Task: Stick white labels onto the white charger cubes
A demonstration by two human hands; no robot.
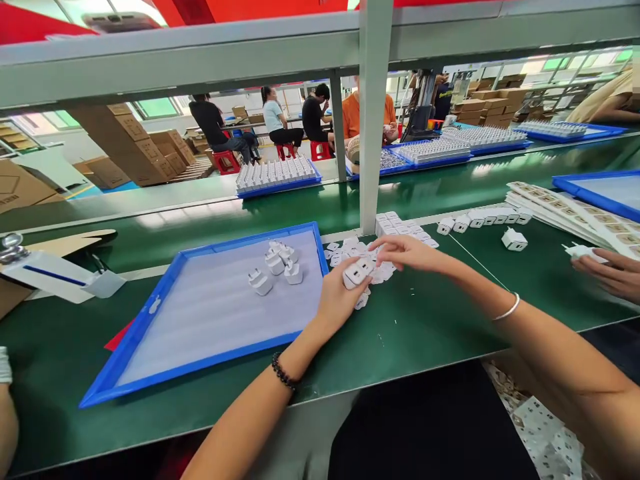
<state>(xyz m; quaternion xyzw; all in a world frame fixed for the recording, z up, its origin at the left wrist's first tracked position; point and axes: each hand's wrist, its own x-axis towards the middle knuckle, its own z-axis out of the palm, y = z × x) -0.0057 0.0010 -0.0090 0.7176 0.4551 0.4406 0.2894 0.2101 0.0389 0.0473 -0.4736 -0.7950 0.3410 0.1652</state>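
Observation:
My left hand [343, 297] is closed around a white charger plug [357, 272], just right of a blue-rimmed tray [165, 303]. My right hand [407, 252] reaches over a heap of white chargers [345, 253] on the green bench, its fingers curled down and pinching among them; what they grip is hidden. Several white chargers [275, 265] lie loose on the tray's grey sheet near its far right corner. A dark bead bracelet is on my left wrist and a silver bangle on my right.
A grey post [374, 120] rises just behind the heap. Another person's hand [607, 270] holds a white charger at the right edge. Rows of chargers [480, 219], stacked label sheets [565, 213] and more blue trays [277, 177] lie beyond. A white tool [55, 273] lies at the left.

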